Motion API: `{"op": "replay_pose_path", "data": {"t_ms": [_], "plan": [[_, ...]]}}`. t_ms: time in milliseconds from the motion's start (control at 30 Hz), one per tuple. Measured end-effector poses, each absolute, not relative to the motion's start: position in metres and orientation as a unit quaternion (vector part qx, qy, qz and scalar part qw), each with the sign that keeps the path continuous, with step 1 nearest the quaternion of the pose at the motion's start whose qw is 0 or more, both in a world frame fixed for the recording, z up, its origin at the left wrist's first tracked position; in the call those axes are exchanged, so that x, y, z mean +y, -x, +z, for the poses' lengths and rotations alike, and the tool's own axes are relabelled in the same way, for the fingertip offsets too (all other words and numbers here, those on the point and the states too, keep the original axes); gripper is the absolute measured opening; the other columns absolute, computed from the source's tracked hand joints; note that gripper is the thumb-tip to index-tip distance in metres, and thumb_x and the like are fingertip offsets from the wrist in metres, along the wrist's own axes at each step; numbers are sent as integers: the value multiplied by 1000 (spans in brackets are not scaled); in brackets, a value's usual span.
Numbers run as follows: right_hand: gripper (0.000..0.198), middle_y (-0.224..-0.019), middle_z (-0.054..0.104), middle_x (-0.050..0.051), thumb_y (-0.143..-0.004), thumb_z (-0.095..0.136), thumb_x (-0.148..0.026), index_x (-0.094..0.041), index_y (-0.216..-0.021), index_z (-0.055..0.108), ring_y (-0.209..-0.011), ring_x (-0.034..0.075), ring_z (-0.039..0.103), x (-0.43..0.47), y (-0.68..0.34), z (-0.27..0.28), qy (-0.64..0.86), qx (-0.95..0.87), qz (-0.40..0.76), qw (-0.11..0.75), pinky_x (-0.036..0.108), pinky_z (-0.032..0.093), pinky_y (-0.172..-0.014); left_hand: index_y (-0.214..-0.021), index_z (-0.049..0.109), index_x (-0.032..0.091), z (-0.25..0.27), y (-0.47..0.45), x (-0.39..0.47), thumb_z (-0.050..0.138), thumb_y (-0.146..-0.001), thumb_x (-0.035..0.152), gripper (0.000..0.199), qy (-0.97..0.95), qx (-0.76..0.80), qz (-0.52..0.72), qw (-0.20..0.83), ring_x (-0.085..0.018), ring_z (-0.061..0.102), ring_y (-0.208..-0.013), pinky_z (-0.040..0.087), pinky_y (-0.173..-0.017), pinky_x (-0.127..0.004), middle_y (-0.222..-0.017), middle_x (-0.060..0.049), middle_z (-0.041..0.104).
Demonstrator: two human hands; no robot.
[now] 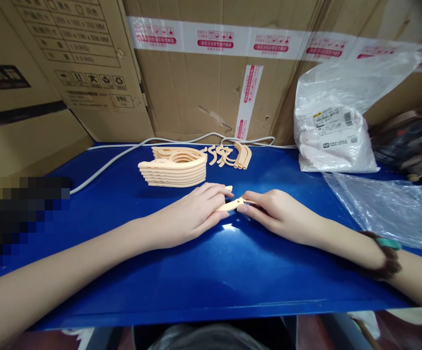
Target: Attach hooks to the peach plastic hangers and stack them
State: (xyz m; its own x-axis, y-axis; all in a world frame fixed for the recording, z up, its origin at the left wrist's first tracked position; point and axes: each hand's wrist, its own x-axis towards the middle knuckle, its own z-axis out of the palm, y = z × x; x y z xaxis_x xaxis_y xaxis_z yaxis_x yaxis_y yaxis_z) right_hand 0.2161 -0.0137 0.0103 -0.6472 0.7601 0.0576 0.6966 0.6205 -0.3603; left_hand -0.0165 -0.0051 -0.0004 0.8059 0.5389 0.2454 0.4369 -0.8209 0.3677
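1. The left hand (194,211) has its fingers curled around a cream piece (230,204), with the thumb along its near side.
2. The right hand (281,214) has its fingers narrowed to a pinch at the right end of the piece, where a small dark hole shows.
3. A thin cream strip runs between the right thumb and forefinger; the fingers hide much of it, so I cannot tell whether it belongs to the same piece.
4. The piece is between the two hands, above the middle of the blue tabletop (196,282).
5. Beyond the left hand is a neat stack (174,172) of cream parts, with rounded ends and an opening in the upper ones.
6. Just right of the stack lie small cream hooks (214,155), and beside them some curved arms (246,156).
7. A white cable (110,168) winds across the back and left of the tabletop.
8. At the back right stands a labelled bag (334,138), with clear plastic (389,209) spread in front of it.
9. Cardboard (192,92) with red-printed white tape rises behind.
10. A brown band (380,262) circles the right wrist.
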Motion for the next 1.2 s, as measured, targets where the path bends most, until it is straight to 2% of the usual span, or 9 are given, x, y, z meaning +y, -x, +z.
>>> {"op": "replay_pose_path", "data": {"t_ms": [367,667,933,1200], "plan": [[34,-68,58,2,-101,32,-41,-17,-89,54,-56,14,52,-14,-218,7,395,-900,147,111,25,32,-57,-127,51,19,-1,17,-5,33,-102,31,33,-944,255,165,133,-20,38,-133,30,-113,-36,-140,-10,47],[43,-81,68,7,-101,27,-43,-16,-100,60,-68,19,64,-17,-218,6,402,-912,40,68,27,35,-60,-124,52,16,-1,17,-3,31,-102,31,33,-949,252,148,120,-20,37,-133,30,-113,-36,-138,-11,48],[42,-83,68,4,-102,26,-41,-16,-98,60,-64,18,65,-18,-219,5,383,-919,-35,85,28,33,-54,-123,52,17,-2,18,-3,32,-102,30,32,-950,242,158,118,-21,39,-132,32,-112,-38,-137,-11,49],[47,-79,67,3,-102,22,-40,-16,-97,62,-62,16,64,-17,-220,3,363,-922,-98,88,29,29,-51,-122,53,16,-1,17,-2,31,-103,31,33,-949,245,150,130,-19,39,-132,31,-113,-35,-138,-10,47]]}}
